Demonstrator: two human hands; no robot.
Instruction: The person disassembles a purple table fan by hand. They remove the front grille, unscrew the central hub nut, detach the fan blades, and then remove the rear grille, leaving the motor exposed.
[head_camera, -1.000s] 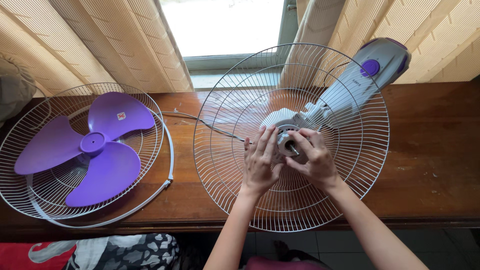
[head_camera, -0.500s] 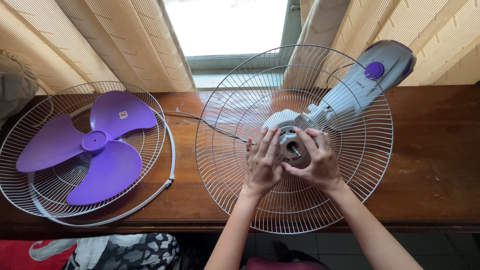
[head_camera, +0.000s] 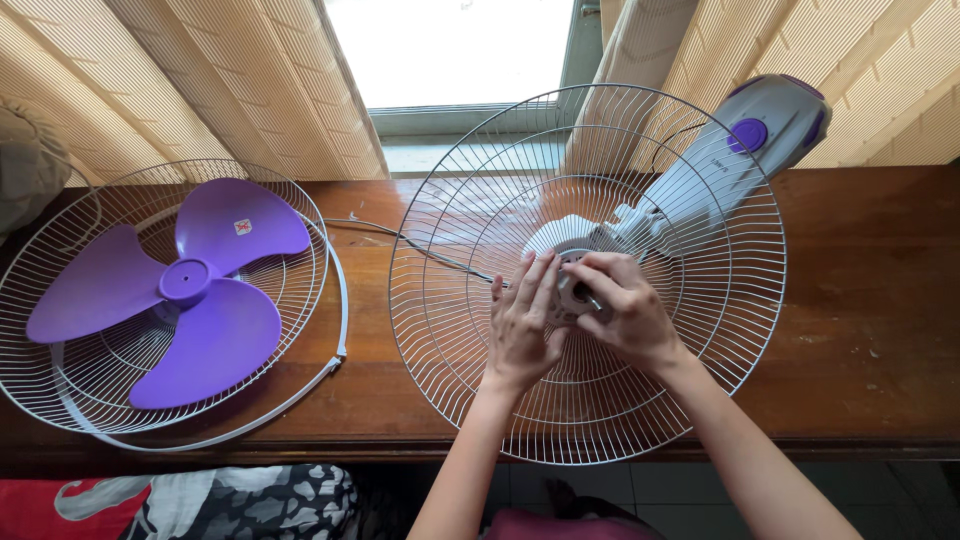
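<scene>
A: What's sitting nearest, along the bottom edge of the frame?

B: A patterned cloth (head_camera: 200, 500) in red, black and white is lying at the lower left, below the wooden table (head_camera: 870, 330). Two bare forearms are rising from the bottom centre.

A: And the hands?

B: Both are meeting at the centre of the frame. The left hand (head_camera: 522, 325) is lying flat against the rear fan guard (head_camera: 450, 300), fingers straight and close together, tips touching the round motor hub (head_camera: 572, 290). The right hand (head_camera: 622, 310) is curling over that hub from the right, fingers bent narrow and pinching at its middle; I cannot tell exactly what small part they are gripping.

A: Where is the hub sitting?

B: In the middle of the big wire guard, which is tilting up off the table at centre right. Behind it the grey fan body (head_camera: 700, 190) with purple knob is stretching toward the upper right.

A: And on the left?

B: The purple fan blade (head_camera: 170, 295) is resting inside the front guard (head_camera: 60, 390), well apart from the hands. A thin cord (head_camera: 400, 240) is running between the two guards. Farthest back, beige curtains (head_camera: 200, 90) are flanking a bright window (head_camera: 450, 50).
</scene>
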